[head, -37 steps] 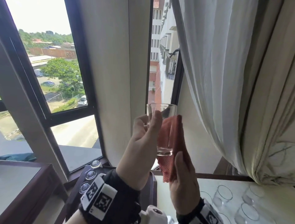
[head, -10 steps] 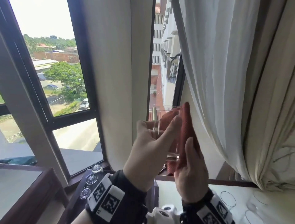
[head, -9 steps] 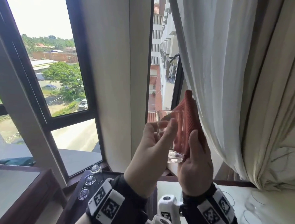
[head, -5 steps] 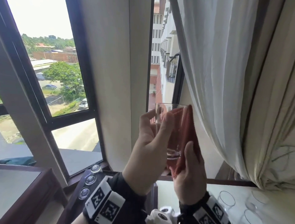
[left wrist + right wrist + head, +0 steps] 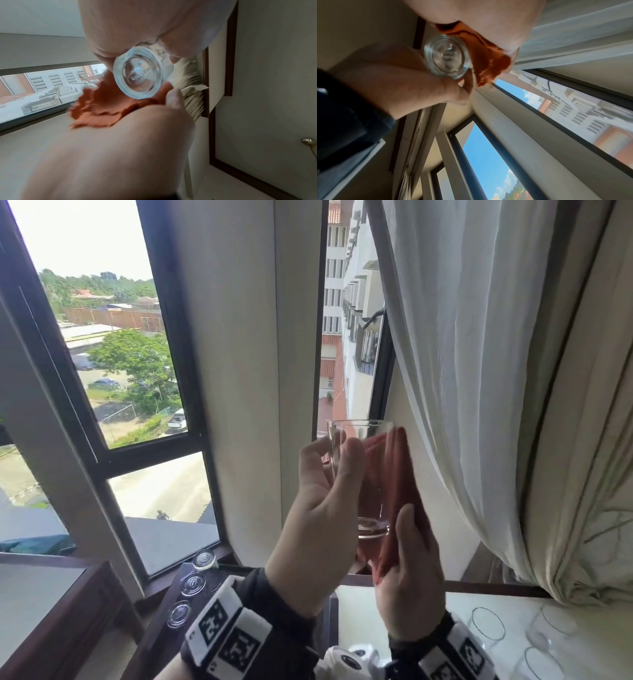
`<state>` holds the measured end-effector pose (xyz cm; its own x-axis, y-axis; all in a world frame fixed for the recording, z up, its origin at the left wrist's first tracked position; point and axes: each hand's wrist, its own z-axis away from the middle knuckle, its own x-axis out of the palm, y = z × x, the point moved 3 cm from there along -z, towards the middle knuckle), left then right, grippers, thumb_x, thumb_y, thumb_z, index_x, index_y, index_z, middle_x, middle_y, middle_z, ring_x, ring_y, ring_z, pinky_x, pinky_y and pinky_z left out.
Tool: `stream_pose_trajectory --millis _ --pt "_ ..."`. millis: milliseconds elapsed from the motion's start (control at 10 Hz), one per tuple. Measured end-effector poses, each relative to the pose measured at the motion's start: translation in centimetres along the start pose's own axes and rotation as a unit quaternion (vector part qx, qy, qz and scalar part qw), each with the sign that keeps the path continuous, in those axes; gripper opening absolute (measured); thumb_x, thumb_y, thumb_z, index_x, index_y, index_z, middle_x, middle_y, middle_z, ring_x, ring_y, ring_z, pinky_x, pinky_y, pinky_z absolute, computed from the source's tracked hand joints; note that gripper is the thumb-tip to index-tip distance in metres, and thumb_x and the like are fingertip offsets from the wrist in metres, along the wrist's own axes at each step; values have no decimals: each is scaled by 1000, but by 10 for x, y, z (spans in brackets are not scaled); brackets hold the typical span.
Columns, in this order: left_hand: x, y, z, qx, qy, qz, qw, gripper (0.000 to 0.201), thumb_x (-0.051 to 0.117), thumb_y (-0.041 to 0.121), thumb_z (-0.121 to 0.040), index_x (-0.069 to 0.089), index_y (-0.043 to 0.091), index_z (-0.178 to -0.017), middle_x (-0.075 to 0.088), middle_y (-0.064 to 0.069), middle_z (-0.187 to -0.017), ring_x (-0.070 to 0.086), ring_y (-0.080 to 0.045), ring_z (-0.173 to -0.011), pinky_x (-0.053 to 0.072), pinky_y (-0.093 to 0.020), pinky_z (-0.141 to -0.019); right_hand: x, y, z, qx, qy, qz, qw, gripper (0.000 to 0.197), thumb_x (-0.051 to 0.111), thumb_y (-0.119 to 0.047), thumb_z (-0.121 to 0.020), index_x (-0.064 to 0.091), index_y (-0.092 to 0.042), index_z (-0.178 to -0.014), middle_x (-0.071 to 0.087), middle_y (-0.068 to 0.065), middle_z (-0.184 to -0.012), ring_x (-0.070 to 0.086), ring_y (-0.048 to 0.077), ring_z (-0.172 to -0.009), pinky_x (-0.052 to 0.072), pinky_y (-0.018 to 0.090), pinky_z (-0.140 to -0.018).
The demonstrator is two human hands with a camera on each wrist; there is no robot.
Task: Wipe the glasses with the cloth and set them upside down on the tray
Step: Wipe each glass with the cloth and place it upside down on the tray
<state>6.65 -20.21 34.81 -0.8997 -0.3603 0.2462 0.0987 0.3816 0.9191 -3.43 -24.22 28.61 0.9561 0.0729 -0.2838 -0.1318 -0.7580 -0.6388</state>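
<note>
Left hand (image 5: 318,518) fingers clamp upright clear glass tumbler (image 5: 363,474), mid-air; right hand (image 5: 407,573) presses red ribbed cloth (image 5: 394,494) at its 3 o'clock; wiping unfinished; three inverted glasses (image 5: 193,583) on dark tray (image 5: 161,628) at 8 o'clock; upright unwiped glasses (image 5: 488,623) on counter (image 5: 428,611) at 5 o'clock.

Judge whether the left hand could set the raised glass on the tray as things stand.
Probably yes. The left hand already grips the glass, and the tray lies below it, with three upturned glasses along its far side. The right hand presses the cloth against the glass and would need to let go.
</note>
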Motion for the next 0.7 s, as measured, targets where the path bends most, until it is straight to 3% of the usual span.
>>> stream_pose_trajectory --millis 100,200,300,400,500,600,700 --pt "3 -6 -2 -10 25 -38 999 55 43 64 -95 49 24 -132 74 11 -85 69 5 -76 53 -14 -75 1 -10 -14 -52 15 -60 997 56 40 -11 -107 38 -59 -137 23 -59 -137 20 -36 -125 19 -8 -101" --pt "-9 0 -13 -39 65 26 997 60 45 73 -95 54 22 -126 78 -6 -100 78 -14 -93 57 -33 -89 1 -28 -6 -90 3 -243 966 39 48 -30 -104 56 -35 -142 60 -18 -136 55 23 -128 41 40 -107" --pt "-22 9 -23 -59 73 28 995 116 69 86 -69 40 -1 -141 75 -7 -81 79 -25 -78 62 -42 -79 5 -38 15 -150 7 -194 969 35 52 -37 -100 63 -41 -134 65 -14 -134 67 19 -110 51 30 -95" --pt "-21 8 -20 -69 64 -54 994 114 87 74 -54 44 3 -131 77 -10 -78 76 -19 -67 62 -30 -61 7 -10 25 -66 20 -119 990 48 76 -69 -70 79 -37 -105 75 -17 -110 69 -9 -93 51 6 -79" --pt "-14 -11 -7 -78 58 -50 994 93 87 70 -63 48 11 -124 77 -17 -96 78 -21 -73 61 -30 -63 3 10 -3 -14 -44 -84 995 30 84 -26 -80 77 -32 -109 79 -2 -95 73 4 -89 53 16 -83" --pt "-5 -24 0 -68 37 -29 997 77 68 73 -77 56 12 -123 73 -3 -94 70 0 -76 56 -16 -70 5 26 -28 -14 25 -10 1000 70 82 14 -69 50 -5 -128 71 20 -116 72 20 -100 36 17 -100" --pt "-6 -21 -4 -67 37 -8 997 74 51 74 -83 65 12 -123 75 10 -92 70 6 -83 54 -12 -75 4 0 -27 -119 43 -90 988 27 45 -27 -106 58 -20 -128 52 -39 -135 45 -19 -124 36 -4 -91"
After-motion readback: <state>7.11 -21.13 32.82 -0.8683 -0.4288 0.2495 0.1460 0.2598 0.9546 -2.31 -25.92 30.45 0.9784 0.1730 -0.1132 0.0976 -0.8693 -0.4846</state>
